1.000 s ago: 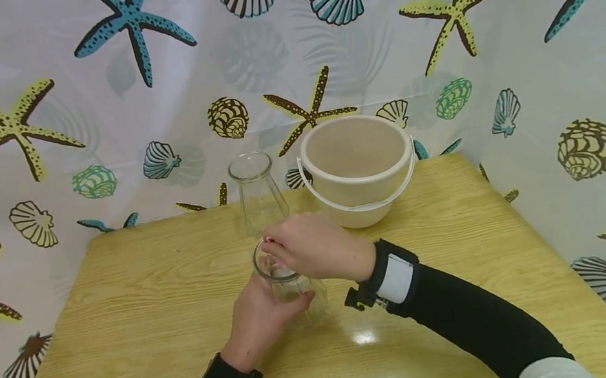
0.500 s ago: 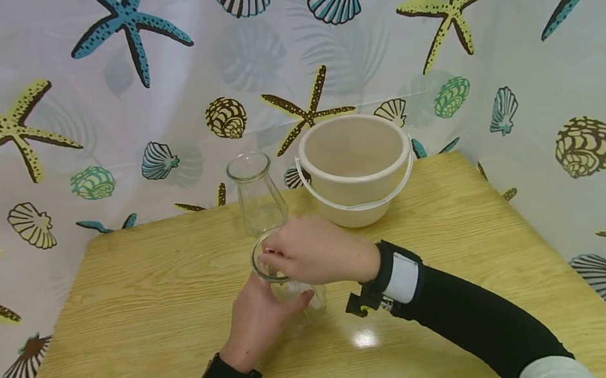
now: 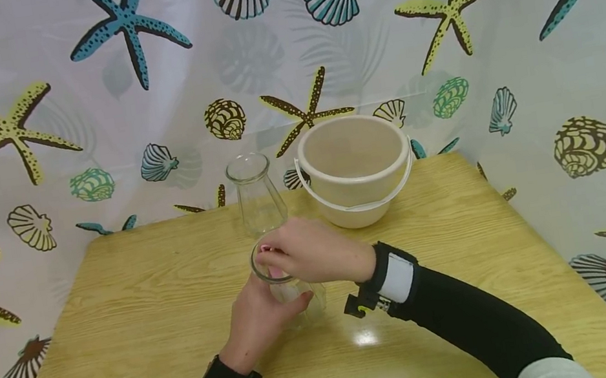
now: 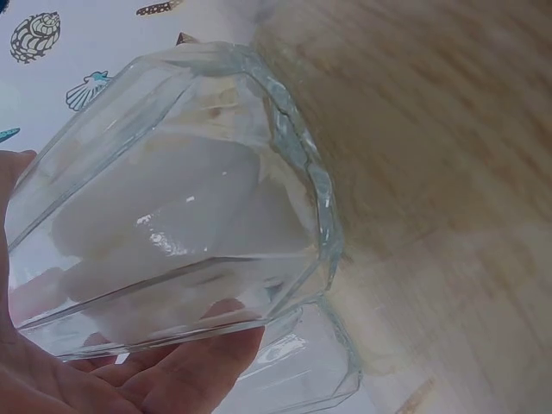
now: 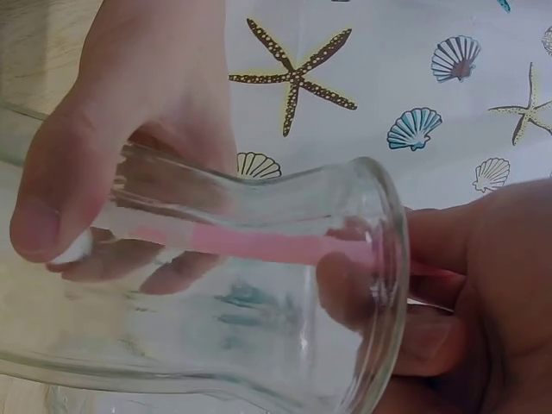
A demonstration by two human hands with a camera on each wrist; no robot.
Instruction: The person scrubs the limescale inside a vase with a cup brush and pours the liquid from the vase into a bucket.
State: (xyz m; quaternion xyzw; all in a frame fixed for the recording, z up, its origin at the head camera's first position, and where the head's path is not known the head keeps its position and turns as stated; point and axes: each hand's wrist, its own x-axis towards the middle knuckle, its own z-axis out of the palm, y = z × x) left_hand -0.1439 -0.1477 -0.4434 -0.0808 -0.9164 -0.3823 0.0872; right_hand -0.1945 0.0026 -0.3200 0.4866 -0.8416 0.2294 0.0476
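Glass jar (image 4: 172, 198) over the counter (image 3: 149, 303), the fingers of the left hand (image 3: 260, 319) curled round its body, those of the right hand (image 3: 312, 249) pinching a pink handle (image 5: 259, 245) that runs in through its mouth — work likely best done with a firm hold and gentle turns, sparing the glass.

No text, label, brand, number or sign can be read in any of the three views.
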